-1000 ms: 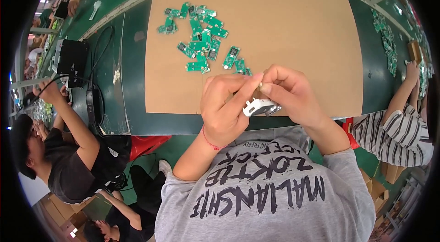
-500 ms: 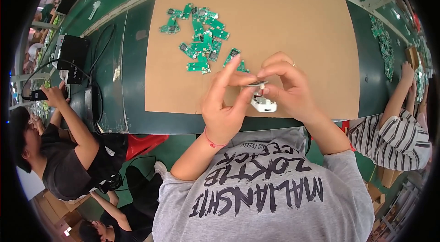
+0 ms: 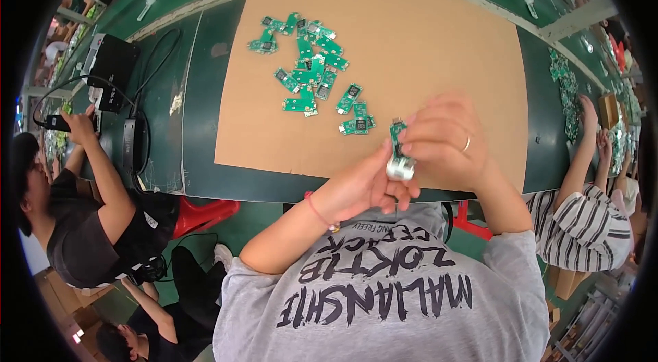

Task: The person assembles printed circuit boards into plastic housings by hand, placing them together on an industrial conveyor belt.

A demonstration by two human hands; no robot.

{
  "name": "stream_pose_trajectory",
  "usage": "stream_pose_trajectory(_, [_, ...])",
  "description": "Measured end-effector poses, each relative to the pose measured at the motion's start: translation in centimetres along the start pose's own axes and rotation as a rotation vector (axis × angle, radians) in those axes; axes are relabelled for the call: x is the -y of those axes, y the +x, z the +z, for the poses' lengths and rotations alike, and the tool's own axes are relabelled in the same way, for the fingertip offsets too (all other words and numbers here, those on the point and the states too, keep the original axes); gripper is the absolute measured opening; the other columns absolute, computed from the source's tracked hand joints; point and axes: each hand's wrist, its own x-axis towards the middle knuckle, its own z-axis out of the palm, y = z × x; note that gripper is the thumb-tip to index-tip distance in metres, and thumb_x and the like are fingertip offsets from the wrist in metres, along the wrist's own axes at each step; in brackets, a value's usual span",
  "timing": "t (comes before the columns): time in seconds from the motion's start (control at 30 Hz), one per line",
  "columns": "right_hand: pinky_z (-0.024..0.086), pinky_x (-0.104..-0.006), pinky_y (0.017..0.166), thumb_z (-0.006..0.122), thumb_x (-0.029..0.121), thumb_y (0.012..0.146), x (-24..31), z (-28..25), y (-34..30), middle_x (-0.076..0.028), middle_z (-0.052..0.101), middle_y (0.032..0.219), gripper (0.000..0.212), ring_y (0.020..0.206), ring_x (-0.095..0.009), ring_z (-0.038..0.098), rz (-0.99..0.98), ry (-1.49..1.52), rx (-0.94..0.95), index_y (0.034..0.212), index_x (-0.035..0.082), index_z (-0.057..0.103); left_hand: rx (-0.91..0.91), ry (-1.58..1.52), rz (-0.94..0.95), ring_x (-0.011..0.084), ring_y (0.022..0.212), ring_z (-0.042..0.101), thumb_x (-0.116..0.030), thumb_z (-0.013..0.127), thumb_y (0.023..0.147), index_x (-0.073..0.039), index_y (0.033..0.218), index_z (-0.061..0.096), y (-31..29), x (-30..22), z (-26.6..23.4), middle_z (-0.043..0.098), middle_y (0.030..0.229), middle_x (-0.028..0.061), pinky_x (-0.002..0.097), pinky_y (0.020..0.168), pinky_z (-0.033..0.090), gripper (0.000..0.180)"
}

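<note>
Just past the table's near edge, my left hand [image 3: 367,184] is closed around a small white plastic casing [image 3: 400,170], its thumb up along one side and its fingers curled underneath. A narrow green circuit board [image 3: 395,134] stands up out of the casing, angled away from me. My right hand [image 3: 449,137] pinches the board from the right, thumb and fingertips against its side; the fingers are slightly blurred. Whether the board is seated in the casing cannot be made out. Left of my hands, a loose pile of similar green boards [image 3: 306,76] lies on the cardboard.
A large brown cardboard sheet [image 3: 439,33] covers the dark green table [image 3: 205,95]. A black box with cables [image 3: 113,64] stands at the left, near a seated person [image 3: 89,218]. At the right, more boards [image 3: 567,102] lie by a person in a striped shirt [image 3: 582,225].
The board and casing have turned upright and come slightly nearer me. My left hand has dropped beneath the casing; my right hand has shifted to the board's side. Boards formerly hidden behind my left hand now show.
</note>
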Motion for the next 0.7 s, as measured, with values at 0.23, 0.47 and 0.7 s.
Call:
stream_pose_trajectory(0.23, [0.043, -0.0357, 0.074, 0.059, 0.012, 0.067, 0.2, -1.4, 0.0, 0.000, 0.060, 0.083, 0.009, 0.078, -0.017, 0.058, -0.036, -0.225, 0.147, 0.076, 0.010, 0.058, -0.213, -0.132, 0.290, 0.0193, 0.085, 0.060, -0.023, 0.041, 0.094, -0.005, 0.115, 0.044, 0.9, -0.7, 1.0, 0.057, 0.103, 0.0062, 0.0297, 0.068, 0.051, 0.028])
stream_pose_trajectory(0.47, [0.043, -0.0263, 0.073, 0.061, 0.011, 0.080, -0.7, -2.9, 0.8, -0.002, 0.060, 0.083, 0.014, 0.079, -0.013, 0.056, 1.109, 0.781, 0.764, 0.091, 0.002, 0.059, -0.437, 0.755, 0.811, 0.0172, 0.091, 0.061, 0.000, 0.055, 0.084, -0.004, 0.128, 0.038, 0.4, -1.3, -0.2, 0.057, 0.107, 0.0104, 0.0257, 0.071, 0.050, 0.048])
stream_pose_trajectory(0.7, [0.044, -0.0223, 0.074, 0.057, 0.008, 0.085, 1.4, -1.0, 0.0, 0.000, 0.059, 0.085, 0.011, 0.081, -0.007, 0.054, 1.160, 1.169, 0.056, 0.093, 0.000, 0.058, -0.380, 0.926, 0.999, 0.0150, 0.087, 0.062, 0.010, 0.057, 0.077, -0.003, 0.124, 0.045, 0.7, -1.9, 0.7, 0.056, 0.110, 0.0105, 0.0224, 0.073, 0.050, 0.049])
